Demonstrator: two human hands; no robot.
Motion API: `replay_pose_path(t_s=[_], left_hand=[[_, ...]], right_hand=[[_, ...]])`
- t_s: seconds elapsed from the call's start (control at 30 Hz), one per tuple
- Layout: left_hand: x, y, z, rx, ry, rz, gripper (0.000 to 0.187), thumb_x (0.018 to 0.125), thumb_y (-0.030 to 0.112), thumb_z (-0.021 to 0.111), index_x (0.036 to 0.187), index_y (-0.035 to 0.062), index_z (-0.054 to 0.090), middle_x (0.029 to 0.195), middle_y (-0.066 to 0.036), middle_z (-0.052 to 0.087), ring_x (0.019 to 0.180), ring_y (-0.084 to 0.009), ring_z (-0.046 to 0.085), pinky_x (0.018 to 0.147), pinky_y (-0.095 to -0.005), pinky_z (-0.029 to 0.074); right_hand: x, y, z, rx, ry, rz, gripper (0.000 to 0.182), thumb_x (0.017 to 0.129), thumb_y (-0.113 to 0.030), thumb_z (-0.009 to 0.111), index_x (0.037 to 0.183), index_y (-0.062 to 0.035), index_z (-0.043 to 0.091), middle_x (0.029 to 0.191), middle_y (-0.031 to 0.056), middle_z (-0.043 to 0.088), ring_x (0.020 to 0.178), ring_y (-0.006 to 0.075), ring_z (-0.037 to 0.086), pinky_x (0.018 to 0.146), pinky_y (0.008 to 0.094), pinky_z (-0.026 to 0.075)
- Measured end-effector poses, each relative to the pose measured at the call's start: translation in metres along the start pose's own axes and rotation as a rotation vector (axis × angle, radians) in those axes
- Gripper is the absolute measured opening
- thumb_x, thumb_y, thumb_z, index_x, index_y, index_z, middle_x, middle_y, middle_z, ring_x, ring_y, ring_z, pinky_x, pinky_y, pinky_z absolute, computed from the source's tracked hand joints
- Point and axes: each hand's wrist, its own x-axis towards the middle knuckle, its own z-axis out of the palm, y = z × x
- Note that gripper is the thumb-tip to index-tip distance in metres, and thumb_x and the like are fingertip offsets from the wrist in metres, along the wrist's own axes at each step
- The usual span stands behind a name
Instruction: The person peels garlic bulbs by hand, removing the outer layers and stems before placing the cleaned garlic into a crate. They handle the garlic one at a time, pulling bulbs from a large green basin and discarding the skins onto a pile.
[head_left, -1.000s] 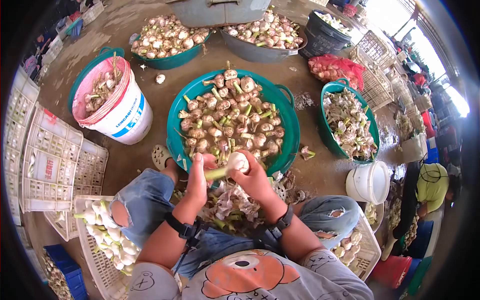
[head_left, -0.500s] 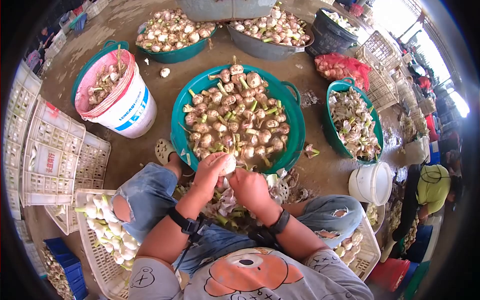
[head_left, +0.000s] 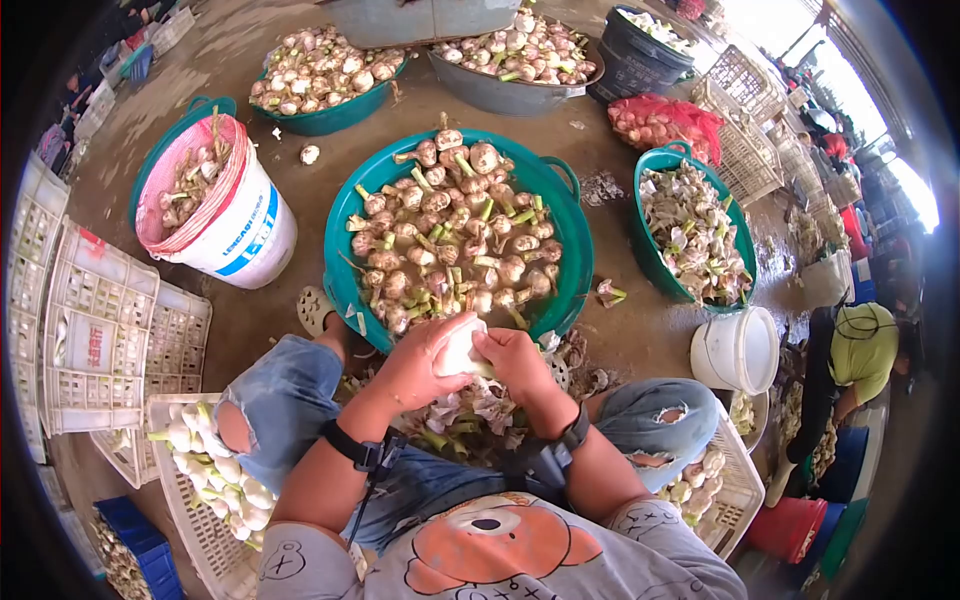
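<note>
A white garlic bulb (head_left: 463,352) is held between my two hands, over my lap. My left hand (head_left: 425,357) wraps around it from the left. From the other side, my right hand (head_left: 518,360) pinches its edge between thumb and fingers. Just beyond my hands stands a green tub (head_left: 583,250) with unpeeled garlic bulbs (head_left: 455,235) in murky water. Loose garlic skins (head_left: 465,415) and cut stalks lie below my hands between my knees.
White crates of peeled garlic (head_left: 215,480) flank my legs. A white bucket (head_left: 265,225) stands left; a green basin of skins (head_left: 645,240) and an overturned-looking pail (head_left: 735,350) are right. A person in a yellow-green shirt (head_left: 865,350) bends at far right.
My right hand has shifted from a fist close against the bulb to a pinch at its side. More of the white bulb shows. The whole view has shifted slightly.
</note>
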Motion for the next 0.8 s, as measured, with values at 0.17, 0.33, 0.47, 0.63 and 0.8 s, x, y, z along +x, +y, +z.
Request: replay_pose_path(t_s=[0.17,0.33,0.47,0.63,0.8], left_hand=[[0.001,-0.002,-0.004,0.428,-0.067,0.353,0.033,0.068,0.006,0.066,0.1,0.0069,0.061,0.12,-0.015,0.05,0.112,-0.0323,0.045,0.093,-0.0367,0.038],[0.0,0.003,0.001,-0.243,0.072,0.093,0.016,0.074,-0.004,0.061,0.088,0.0023,0.062,0.121,-0.018,0.05,0.114,-0.0234,0.048,0.091,-0.0319,0.04],[-0.001,-0.017,-0.001,-0.86,0.353,0.049,0.016,0.074,-0.006,0.063,0.087,0.0007,0.06,0.119,-0.014,0.052,0.109,-0.0226,0.051,0.088,-0.0332,0.044],[-0.003,-0.007,-0.006,-0.473,0.606,0.049,0.024,0.067,-0.002,0.071,0.088,0.0036,0.062,0.096,-0.007,0.056,0.088,-0.0192,0.055,0.076,-0.0299,0.046],[0.001,0.003,0.002,0.2,0.524,0.325,0.027,0.058,0.001,0.076,0.082,0.0075,0.064,0.08,-0.007,0.055,0.078,-0.0227,0.055,0.065,-0.0303,0.044]], right_hand=[[-0.004,-0.012,-0.01,-0.127,-0.053,0.05,0.022,0.087,-0.019,0.056,0.081,0.0005,0.062,0.067,-0.001,0.058,0.057,0.0035,0.048,0.048,0.0203,0.038],[-0.017,-0.038,0.006,0.513,0.015,0.19,0.02,0.091,-0.017,0.046,0.094,-0.0013,0.058,0.072,-0.0011,0.058,0.057,0.005,0.049,0.047,0.0199,0.038],[0.002,-0.007,-0.036,1.123,0.122,-0.001,0.018,0.092,-0.019,0.043,0.096,-0.003,0.05,0.061,-0.0042,0.045,0.052,0.0034,0.041,0.048,0.0165,0.035],[-0.033,-0.019,-0.043,-0.693,-0.163,-0.286,0.039,0.077,-0.028,0.067,0.102,-0.0005,0.056,0.082,0.0106,0.063,0.076,0.0205,0.061,0.066,0.0323,0.048],[-0.044,-0.072,0.009,-0.57,0.135,-0.519,0.036,0.073,-0.021,0.07,0.1,-0.0006,0.057,0.082,0.0117,0.061,0.068,0.0201,0.059,0.061,0.031,0.047]])
